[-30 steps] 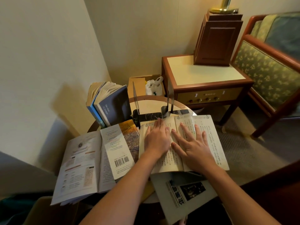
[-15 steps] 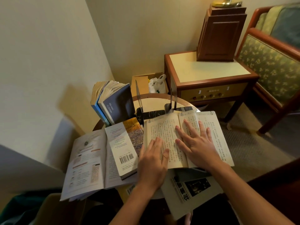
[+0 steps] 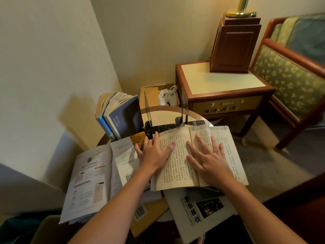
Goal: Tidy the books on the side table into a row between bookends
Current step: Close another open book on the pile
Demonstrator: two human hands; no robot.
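An open book of printed text [image 3: 179, 166] lies flat on the round side table [image 3: 163, 113]. My left hand [image 3: 154, 152] rests with spread fingers on its left page and edge. My right hand [image 3: 209, 159] lies flat on the right page. Behind the book stand two thin metal bookends, one at the left [image 3: 148, 111] and one at the right [image 3: 184, 108]. Two books [image 3: 121, 115] stand leaning at the table's back left. A barcode-backed book [image 3: 123, 155] and an open booklet [image 3: 89, 178] lie to the left.
A magazine [image 3: 202, 210] hangs over the table's near edge under the open book. A wooden nightstand [image 3: 221, 85] with a lamp base [image 3: 233, 44] stands behind, an upholstered chair [image 3: 292, 74] to the right. A cardboard box with a white bag [image 3: 167, 95] sits on the floor.
My left hand drew back toward me off the left page, then moved forward again onto the page's left side. My right hand stayed on the right page.
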